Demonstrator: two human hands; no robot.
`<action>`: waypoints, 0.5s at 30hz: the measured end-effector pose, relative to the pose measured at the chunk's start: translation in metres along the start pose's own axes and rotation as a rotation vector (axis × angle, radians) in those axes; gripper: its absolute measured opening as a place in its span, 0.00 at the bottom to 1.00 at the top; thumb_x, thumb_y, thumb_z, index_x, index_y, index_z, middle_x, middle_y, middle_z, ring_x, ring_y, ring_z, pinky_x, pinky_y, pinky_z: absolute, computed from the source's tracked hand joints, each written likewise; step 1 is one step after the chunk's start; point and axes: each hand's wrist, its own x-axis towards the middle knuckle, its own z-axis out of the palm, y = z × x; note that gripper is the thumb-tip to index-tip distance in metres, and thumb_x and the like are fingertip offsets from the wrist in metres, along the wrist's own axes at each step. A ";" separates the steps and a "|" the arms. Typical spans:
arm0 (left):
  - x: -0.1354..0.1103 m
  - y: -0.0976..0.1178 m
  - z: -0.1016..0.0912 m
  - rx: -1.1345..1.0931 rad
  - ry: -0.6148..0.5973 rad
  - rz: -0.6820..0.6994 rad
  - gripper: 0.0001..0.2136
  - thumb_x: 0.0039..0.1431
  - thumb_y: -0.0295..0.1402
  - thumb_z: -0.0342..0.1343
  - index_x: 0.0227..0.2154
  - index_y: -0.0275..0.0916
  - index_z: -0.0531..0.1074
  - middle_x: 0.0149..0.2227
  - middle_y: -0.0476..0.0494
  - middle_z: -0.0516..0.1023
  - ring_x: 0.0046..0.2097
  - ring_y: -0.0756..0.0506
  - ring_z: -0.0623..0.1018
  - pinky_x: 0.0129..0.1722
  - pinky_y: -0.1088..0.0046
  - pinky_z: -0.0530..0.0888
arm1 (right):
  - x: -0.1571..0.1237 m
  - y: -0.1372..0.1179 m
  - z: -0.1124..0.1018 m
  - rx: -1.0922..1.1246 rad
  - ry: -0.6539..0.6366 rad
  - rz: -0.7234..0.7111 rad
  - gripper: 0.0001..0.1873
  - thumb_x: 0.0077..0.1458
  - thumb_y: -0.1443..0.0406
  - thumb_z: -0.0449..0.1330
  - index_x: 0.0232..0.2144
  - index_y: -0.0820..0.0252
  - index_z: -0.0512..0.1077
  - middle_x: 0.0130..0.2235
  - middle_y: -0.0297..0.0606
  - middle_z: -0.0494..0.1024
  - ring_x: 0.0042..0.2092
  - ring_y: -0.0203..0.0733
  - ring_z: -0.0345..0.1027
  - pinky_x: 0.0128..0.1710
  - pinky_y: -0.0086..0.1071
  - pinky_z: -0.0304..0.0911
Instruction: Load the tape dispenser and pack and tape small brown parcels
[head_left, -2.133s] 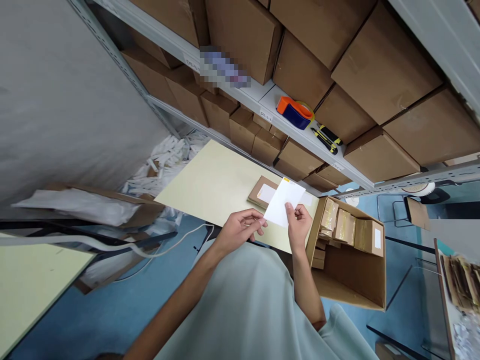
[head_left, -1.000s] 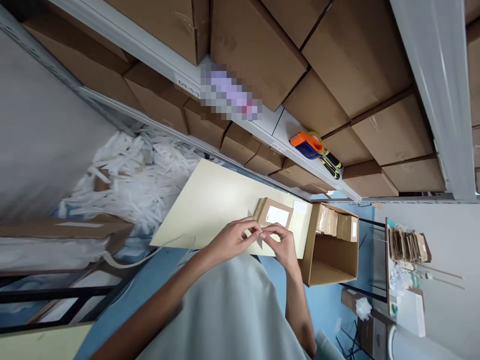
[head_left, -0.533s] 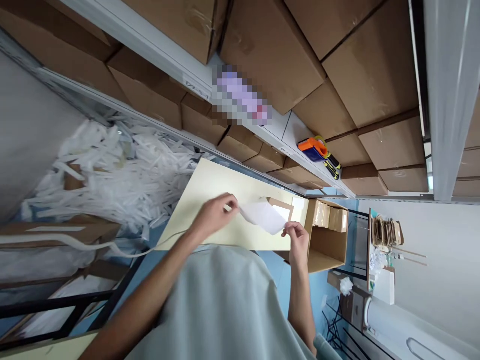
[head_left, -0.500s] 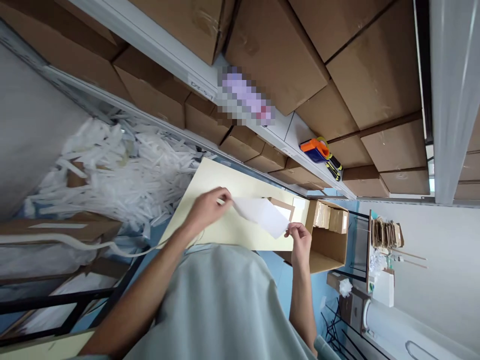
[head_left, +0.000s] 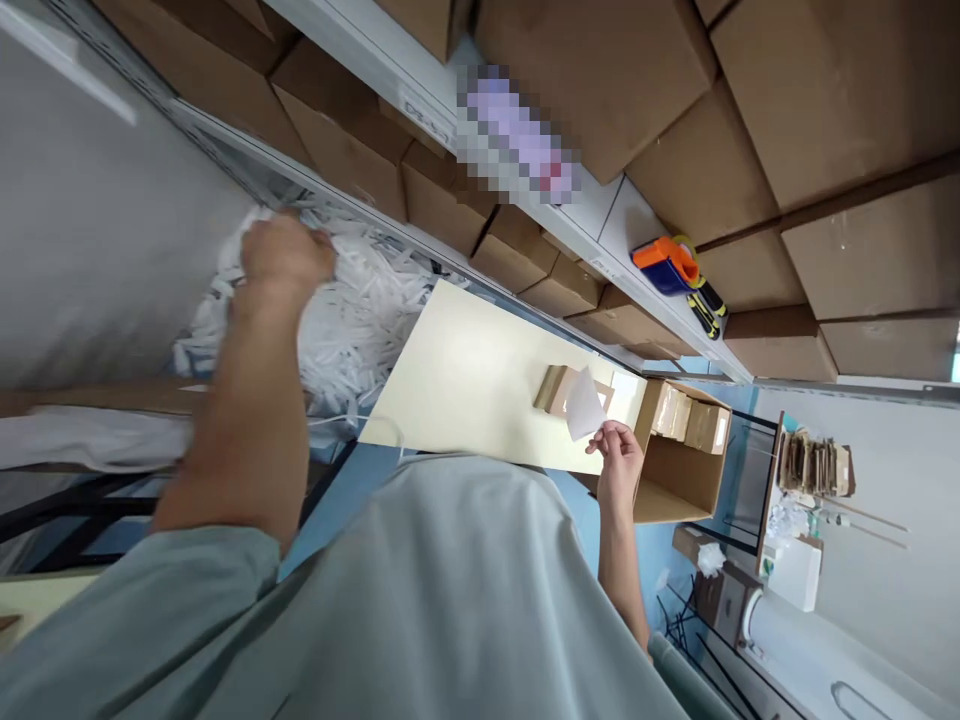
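Note:
My right hand (head_left: 619,455) pinches the corner of a thin white label (head_left: 584,405) between thumb and fingers. The label hangs just above a small cardboard box (head_left: 555,388) on the pale yellow table (head_left: 465,370), hiding part of it. Far to the left, my left hand (head_left: 285,250) is raised over a heap of white paper strips (head_left: 367,320). It is smeared by motion and its fingers are mostly hidden, so I cannot tell whether it holds anything. A white strip (head_left: 71,65) shows against the grey wall at the upper left.
An open carton (head_left: 675,490) with small boxes inside stands at the table's right end. Above the table's far side runs a shelf (head_left: 607,265) with cardboard boxes, an orange and blue tape dispenser (head_left: 666,265) and yellow-black cutters (head_left: 705,308). A flat white piece (head_left: 626,390) lies near the carton.
My left hand has let go of the label and swung up and left over the paper heap. My right hand still has the label, now nearer the small box. The view has shifted.

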 end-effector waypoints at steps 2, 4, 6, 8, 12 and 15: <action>-0.061 0.019 0.037 -0.166 -0.230 0.032 0.17 0.76 0.32 0.59 0.57 0.21 0.76 0.69 0.28 0.81 0.73 0.33 0.76 0.80 0.51 0.65 | 0.006 0.005 -0.005 -0.041 0.044 -0.042 0.22 0.62 0.45 0.71 0.38 0.58 0.78 0.30 0.33 0.79 0.27 0.37 0.71 0.32 0.36 0.72; -0.138 0.035 0.080 -0.310 -0.538 0.114 0.17 0.74 0.38 0.61 0.52 0.26 0.80 0.63 0.28 0.85 0.62 0.39 0.86 0.71 0.57 0.77 | 0.012 0.011 -0.011 -0.131 0.085 -0.135 0.21 0.65 0.45 0.68 0.40 0.57 0.80 0.31 0.34 0.81 0.28 0.39 0.73 0.32 0.36 0.72; -0.213 0.046 0.122 -0.410 -0.798 0.142 0.22 0.70 0.51 0.66 0.45 0.33 0.82 0.53 0.33 0.91 0.50 0.41 0.90 0.60 0.60 0.86 | 0.016 0.020 -0.018 -0.268 0.060 -0.284 0.19 0.70 0.47 0.65 0.41 0.56 0.81 0.34 0.38 0.83 0.31 0.41 0.76 0.36 0.39 0.74; -0.272 0.050 0.154 -0.696 -0.992 0.052 0.30 0.58 0.62 0.73 0.43 0.36 0.81 0.49 0.32 0.91 0.49 0.38 0.91 0.59 0.54 0.88 | 0.019 0.034 -0.026 -0.409 -0.041 -0.431 0.18 0.74 0.50 0.61 0.41 0.54 0.83 0.37 0.41 0.86 0.35 0.43 0.77 0.42 0.41 0.74; -0.322 0.048 0.189 -0.797 -0.798 -0.161 0.36 0.44 0.64 0.80 0.41 0.39 0.78 0.40 0.39 0.90 0.45 0.37 0.90 0.56 0.51 0.89 | 0.026 0.070 -0.042 -0.542 -0.279 -0.523 0.17 0.78 0.54 0.58 0.42 0.52 0.84 0.39 0.42 0.88 0.38 0.45 0.78 0.47 0.42 0.72; -0.327 0.044 0.203 -0.704 -0.659 -0.199 0.32 0.42 0.59 0.81 0.38 0.40 0.76 0.36 0.45 0.87 0.41 0.39 0.89 0.50 0.55 0.90 | 0.030 0.100 -0.050 -0.527 -0.391 -0.507 0.16 0.79 0.55 0.58 0.44 0.50 0.85 0.41 0.41 0.89 0.39 0.44 0.78 0.47 0.40 0.71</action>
